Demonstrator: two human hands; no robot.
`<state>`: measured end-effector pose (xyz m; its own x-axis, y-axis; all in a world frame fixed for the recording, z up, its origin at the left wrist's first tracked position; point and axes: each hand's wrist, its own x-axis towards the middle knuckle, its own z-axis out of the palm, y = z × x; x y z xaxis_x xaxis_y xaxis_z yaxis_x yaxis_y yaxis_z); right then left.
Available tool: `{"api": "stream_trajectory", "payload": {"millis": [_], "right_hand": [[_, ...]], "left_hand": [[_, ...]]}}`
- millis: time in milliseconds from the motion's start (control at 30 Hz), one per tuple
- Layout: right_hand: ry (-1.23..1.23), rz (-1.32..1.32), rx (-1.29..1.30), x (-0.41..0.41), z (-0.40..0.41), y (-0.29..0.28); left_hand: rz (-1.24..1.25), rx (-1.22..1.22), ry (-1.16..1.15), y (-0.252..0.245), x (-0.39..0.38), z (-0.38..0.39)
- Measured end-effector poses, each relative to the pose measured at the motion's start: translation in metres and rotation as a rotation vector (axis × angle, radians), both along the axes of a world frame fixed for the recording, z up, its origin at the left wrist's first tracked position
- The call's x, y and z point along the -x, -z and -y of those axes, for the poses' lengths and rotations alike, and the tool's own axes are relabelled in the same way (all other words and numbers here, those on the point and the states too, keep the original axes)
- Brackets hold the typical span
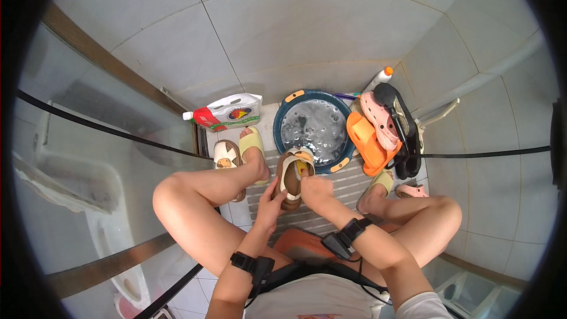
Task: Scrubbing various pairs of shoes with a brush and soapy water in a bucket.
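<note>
My left hand grips the heel end of a brown-and-white sandal, tilted over the near rim of a blue plastic basin. Foamy, greyish water fills the basin. My right hand is closed at the sandal's opening on a small yellow tool, whose working end is hidden inside the shoe. Its exact kind is unclear. A matching sandal lies on the floor beside my left foot.
A bag of washing powder stands by the wall at left. At right are piled orange slides, a pink clog and black footwear. Behind them leans a white bottle with an orange cap. Another pink shoe lies near my right foot.
</note>
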<state>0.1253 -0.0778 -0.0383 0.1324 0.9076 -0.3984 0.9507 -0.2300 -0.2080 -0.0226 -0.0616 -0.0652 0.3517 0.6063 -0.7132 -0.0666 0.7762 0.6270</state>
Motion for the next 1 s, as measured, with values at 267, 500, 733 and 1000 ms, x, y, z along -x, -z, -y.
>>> {"api": "stream_trajectory", "payload": {"millis": [267, 500, 733, 1000], "right_hand": [[-0.071, 0.009, 0.062, 0.016, 0.01, -0.018], [-0.034, -0.06, 0.108, 0.016, 0.005, -0.041], [0.083, 0.004, -0.008, 0.001, -0.002, 0.01], [-0.087, -0.124, 0.121, 0.012, 0.017, -0.066]], "left_hand": [[-0.022, 0.005, -0.029, 0.0, 0.003, -0.001], [-0.009, 0.033, -0.075, 0.004, 0.007, 0.001], [-0.03, 0.028, -0.049, -0.004, -0.009, -0.003], [-0.129, 0.077, -0.082, -0.019, -0.01, -0.01]]}}
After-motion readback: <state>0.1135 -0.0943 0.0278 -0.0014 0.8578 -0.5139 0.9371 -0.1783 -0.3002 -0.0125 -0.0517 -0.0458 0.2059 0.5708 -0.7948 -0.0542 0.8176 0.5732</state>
